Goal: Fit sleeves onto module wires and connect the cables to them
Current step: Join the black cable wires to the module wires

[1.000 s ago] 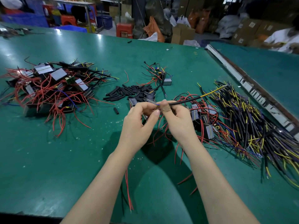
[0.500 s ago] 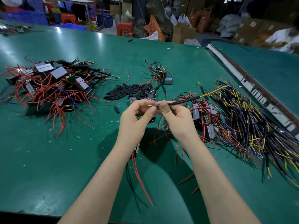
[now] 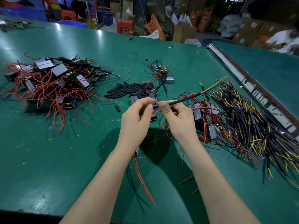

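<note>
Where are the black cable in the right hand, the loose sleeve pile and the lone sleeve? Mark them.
black cable (image 3: 184, 99), head view, mid-jacket.
sleeve pile (image 3: 129, 90), head view, centre of pile.
lone sleeve (image 3: 117, 108), head view, its middle.

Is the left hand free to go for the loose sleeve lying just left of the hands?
Probably not yet: the left hand pinches wire ends against the black cable the right hand holds. The loose sleeve itself lies unobstructed nearby.

The table (image 3: 48, 151) is showing a deep green with pale scuff marks. The cable (image 3: 184, 98) pinched by the right hand (image 3: 179, 120) is showing a black jacket with yellow and blue cores. Beyond the left hand (image 3: 135, 120), the sleeves (image 3: 129, 90) are lying matte black, and the modules (image 3: 59, 70) left of it are showing grey faces amid red wires (image 3: 48, 94).
</note>
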Demonstrator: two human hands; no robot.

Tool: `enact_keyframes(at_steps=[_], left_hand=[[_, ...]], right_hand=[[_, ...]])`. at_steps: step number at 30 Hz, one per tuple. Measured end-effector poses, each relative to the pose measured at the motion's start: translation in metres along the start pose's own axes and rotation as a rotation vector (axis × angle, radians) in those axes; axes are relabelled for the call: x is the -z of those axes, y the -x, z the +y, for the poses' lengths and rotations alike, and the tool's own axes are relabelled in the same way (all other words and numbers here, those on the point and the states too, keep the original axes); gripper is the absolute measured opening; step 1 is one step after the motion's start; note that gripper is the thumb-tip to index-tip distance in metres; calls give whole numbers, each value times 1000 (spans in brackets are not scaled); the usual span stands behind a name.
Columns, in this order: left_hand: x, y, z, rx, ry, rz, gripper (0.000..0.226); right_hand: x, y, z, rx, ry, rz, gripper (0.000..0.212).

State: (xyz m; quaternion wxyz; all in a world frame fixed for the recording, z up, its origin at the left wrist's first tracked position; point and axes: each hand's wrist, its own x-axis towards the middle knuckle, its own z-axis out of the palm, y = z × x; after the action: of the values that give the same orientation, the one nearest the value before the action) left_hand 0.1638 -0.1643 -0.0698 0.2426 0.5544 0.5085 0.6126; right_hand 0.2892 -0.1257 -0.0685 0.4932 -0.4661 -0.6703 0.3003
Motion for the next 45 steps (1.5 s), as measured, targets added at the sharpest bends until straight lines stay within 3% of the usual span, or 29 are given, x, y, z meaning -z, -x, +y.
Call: enact_keyframes(at_steps=[5,10,17,20,25,30,34,38,45], left_hand=[[0,0,-1,10,-67,-3,17],[1,0,-3,-29,-141,23,11],[-3,0,-8,-56,-358,-14,11],[-4,0,-8,-44,-383,-7,13],[-4,-1,-5,-55,-293,9,12],[-3,-2,2,63,52,-42,22],[0,-2,4,122,214,-6,20],[2,-2,3,109,209,29,22],[3,-2,1,83,139,54,20]], right_hand=[[0,2,-4,46,-50,-27,19],[-1,2,-6,103,49,17,33],[-4,5,1,473,345,77,20],[-6,5,2,519,318,93,18],[-6,3,-2,389,206,94,17],[0,1,-4,158,127,91,26],[1,1,-8,4,-82,13,34],[-1,1,-8,-7,-164,-15,24],[-8,3,-8,-80,-305,-39,26]])
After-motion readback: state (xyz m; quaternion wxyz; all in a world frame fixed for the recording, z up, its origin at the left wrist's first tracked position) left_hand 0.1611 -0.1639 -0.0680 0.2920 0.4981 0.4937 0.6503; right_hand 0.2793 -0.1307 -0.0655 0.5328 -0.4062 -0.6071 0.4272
